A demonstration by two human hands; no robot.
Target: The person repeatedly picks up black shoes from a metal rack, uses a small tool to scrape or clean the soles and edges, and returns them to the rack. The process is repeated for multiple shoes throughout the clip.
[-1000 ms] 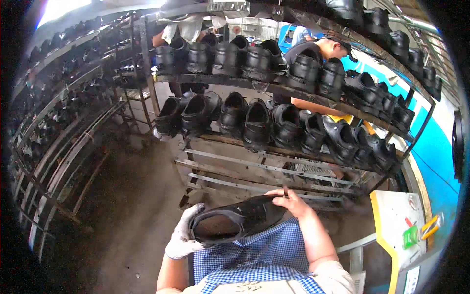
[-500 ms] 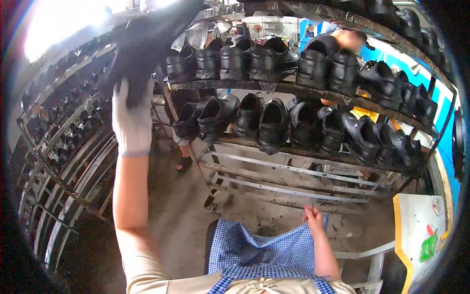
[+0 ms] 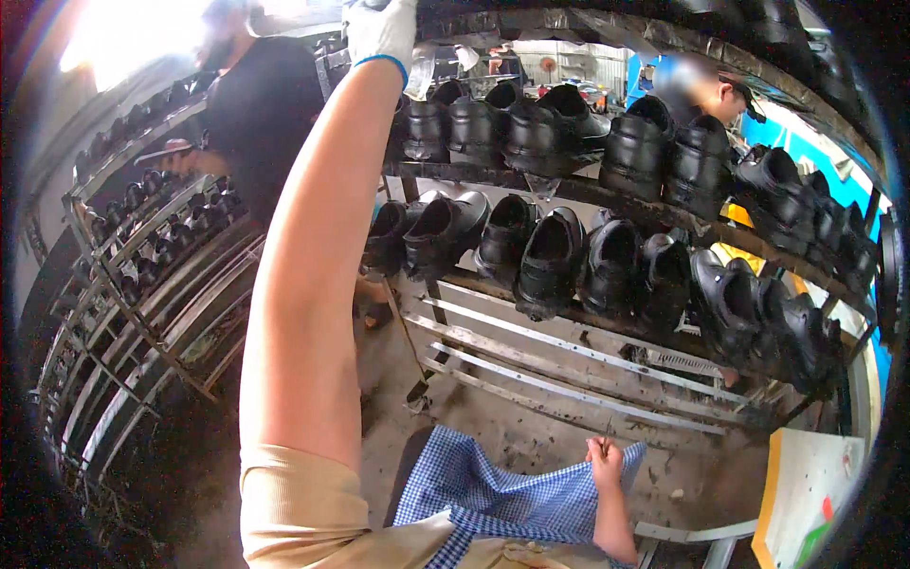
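My left hand [image 3: 381,33], in a white knit glove with a blue cuff, reaches up to the top rail of the shoe rack [image 3: 493,28]. Its fingertips are cut off by the upper edge, so I cannot see what they touch. Low in front of me, my right hand [image 3: 605,463] is bare. Its fingers are pinched together around something thin and dark, too small to name. It is beside my blue checked apron [image 3: 531,493]. Black shoes fill two tiers of the rack, such as an upright black shoe [image 3: 551,251] on the lower one.
To the left, a person in black [image 3: 261,114] stands by another shoe rack [image 3: 142,332]. Behind the shoes at right is a person in a dark cap [image 3: 701,90]. Bare metal bars [image 3: 588,346] run low across the rack. A yellow-edged white board [image 3: 806,493] stands at lower right.
My left hand has risen and moved right, up to the top rail; a blurred black thing at its fingers no longer shows. The view has shifted slightly. My right hand stays low, fingers still pinched.
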